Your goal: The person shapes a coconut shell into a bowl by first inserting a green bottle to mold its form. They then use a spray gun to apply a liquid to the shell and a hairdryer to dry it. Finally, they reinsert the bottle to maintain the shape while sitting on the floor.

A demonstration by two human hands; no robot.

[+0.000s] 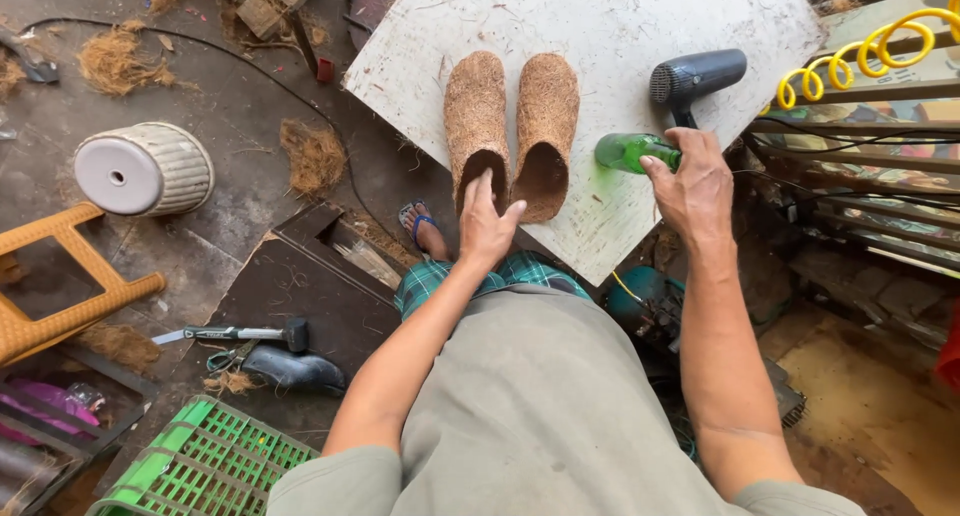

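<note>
White board (600, 26): L hand (487, 221) spread on coir slippers (510, 126), R hand (695, 181) gripping green bottle (632, 152).

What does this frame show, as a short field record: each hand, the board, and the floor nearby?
left hand: left hand, fingers at the opening of the left coir slipper
right hand: right hand gripping a green bottle lying on its side
board: white board carrying both slippers, the right coir slipper and a dark hair dryer
floor: hammer, green crate, overturned ribbed pot
</note>
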